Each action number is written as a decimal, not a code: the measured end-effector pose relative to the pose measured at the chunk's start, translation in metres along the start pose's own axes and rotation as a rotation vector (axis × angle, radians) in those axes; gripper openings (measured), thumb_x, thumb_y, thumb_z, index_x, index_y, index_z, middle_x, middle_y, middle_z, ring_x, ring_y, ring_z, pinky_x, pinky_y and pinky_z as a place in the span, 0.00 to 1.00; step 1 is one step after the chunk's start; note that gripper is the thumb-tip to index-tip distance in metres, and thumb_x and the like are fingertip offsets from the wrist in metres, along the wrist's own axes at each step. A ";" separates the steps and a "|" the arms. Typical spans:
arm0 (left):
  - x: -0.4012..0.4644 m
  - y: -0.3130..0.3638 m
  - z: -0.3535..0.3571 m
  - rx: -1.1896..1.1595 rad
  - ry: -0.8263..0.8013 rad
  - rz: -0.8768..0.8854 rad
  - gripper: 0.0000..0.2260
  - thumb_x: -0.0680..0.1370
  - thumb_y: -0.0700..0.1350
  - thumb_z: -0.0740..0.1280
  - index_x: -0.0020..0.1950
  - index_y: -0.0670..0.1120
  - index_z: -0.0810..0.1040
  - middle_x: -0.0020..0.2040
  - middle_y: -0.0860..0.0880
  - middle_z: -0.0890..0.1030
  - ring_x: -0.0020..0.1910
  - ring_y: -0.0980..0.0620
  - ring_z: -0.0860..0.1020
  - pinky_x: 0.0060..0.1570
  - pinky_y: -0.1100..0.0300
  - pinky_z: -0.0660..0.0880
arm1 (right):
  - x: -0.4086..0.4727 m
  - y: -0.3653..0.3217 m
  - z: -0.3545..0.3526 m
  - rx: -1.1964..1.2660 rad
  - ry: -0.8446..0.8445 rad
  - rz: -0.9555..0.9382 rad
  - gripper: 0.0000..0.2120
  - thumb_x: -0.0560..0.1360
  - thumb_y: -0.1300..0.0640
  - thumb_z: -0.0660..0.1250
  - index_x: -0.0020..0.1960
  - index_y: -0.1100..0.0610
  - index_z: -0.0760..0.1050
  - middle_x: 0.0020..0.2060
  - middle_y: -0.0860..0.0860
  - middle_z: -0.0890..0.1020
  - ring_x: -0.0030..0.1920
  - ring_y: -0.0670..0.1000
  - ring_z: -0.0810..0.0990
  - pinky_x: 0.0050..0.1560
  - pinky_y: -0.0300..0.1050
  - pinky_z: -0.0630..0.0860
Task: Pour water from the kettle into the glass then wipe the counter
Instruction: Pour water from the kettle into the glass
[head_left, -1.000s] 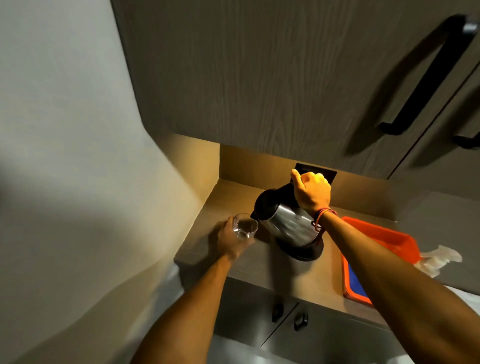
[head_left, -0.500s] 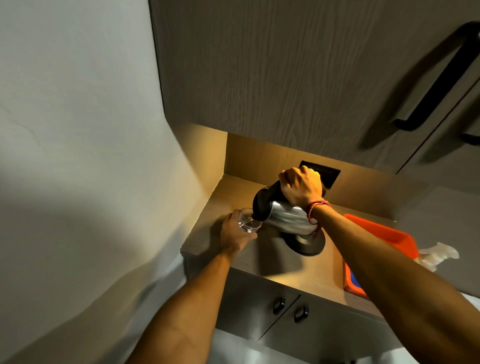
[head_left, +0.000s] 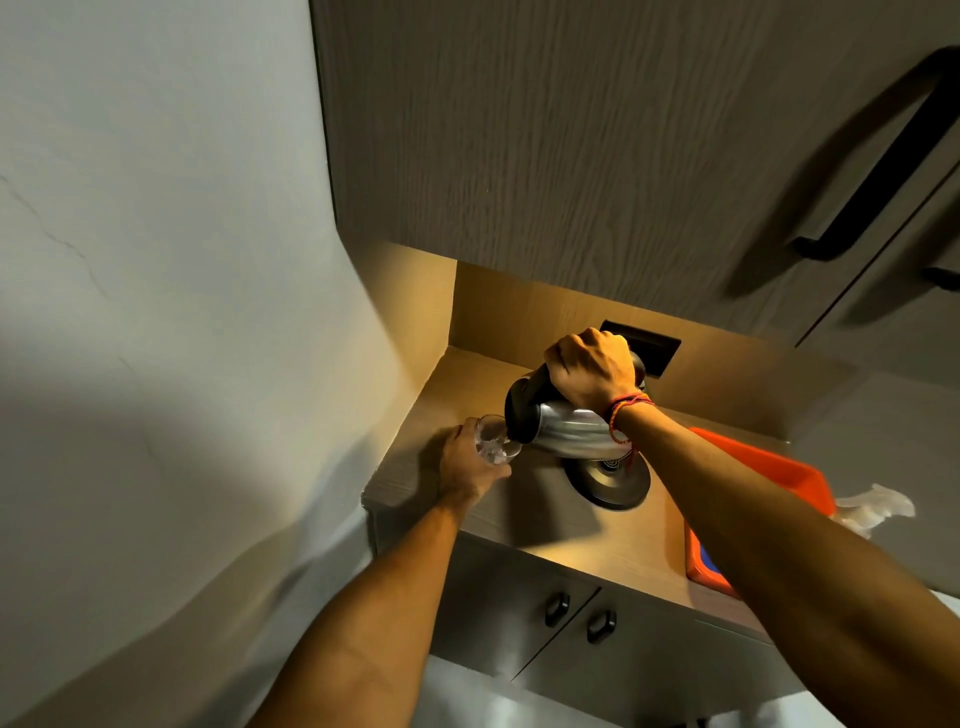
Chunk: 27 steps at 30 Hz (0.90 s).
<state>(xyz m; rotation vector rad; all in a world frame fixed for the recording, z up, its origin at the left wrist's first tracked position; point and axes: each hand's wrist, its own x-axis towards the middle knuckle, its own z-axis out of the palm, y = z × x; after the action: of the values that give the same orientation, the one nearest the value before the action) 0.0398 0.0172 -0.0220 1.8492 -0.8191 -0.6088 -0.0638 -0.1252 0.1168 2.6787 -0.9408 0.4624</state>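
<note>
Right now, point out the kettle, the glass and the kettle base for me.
kettle (head_left: 566, 434): head view, on its shiny steel side.
glass (head_left: 492, 439): head view, on its clear wall below the rim.
kettle base (head_left: 613, 480): head view, on the dark round disc on the counter.

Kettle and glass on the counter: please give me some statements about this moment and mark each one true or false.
1. The right hand grips the kettle by its handle and tips it toward the glass. True.
2. The kettle sits on its round base. False: it is lifted off the base and tilted.
3. The left hand holds the glass. True.
4. The glass stands inside the orange tray. False: it is at the left end of the counter, and the tray is at the right.
5. The lower cabinet doors are open. False: both are closed.
</note>
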 end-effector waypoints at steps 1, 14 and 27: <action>0.000 0.000 0.000 0.008 -0.003 0.001 0.31 0.65 0.39 0.81 0.66 0.45 0.76 0.61 0.45 0.81 0.57 0.45 0.81 0.56 0.48 0.82 | 0.000 0.000 0.001 0.001 0.004 0.002 0.23 0.76 0.48 0.52 0.34 0.58 0.77 0.27 0.52 0.78 0.26 0.53 0.74 0.31 0.41 0.66; 0.005 0.001 0.010 -0.002 -0.057 0.016 0.30 0.65 0.37 0.81 0.65 0.45 0.77 0.58 0.44 0.82 0.55 0.46 0.82 0.54 0.49 0.82 | -0.005 0.019 0.011 0.113 0.022 0.141 0.19 0.77 0.48 0.58 0.31 0.56 0.71 0.28 0.54 0.74 0.28 0.56 0.72 0.34 0.45 0.65; 0.031 0.013 0.034 -0.057 -0.076 -0.175 0.41 0.66 0.37 0.82 0.75 0.44 0.69 0.70 0.42 0.76 0.70 0.41 0.74 0.65 0.48 0.77 | -0.030 0.098 0.048 0.710 0.183 0.873 0.23 0.70 0.45 0.60 0.23 0.59 0.70 0.22 0.58 0.69 0.33 0.62 0.73 0.33 0.50 0.65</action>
<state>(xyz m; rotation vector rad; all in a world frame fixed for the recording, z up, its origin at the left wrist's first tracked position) 0.0317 -0.0304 -0.0247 1.8678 -0.6859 -0.8086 -0.1385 -0.1990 0.0752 2.5108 -2.1959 1.4067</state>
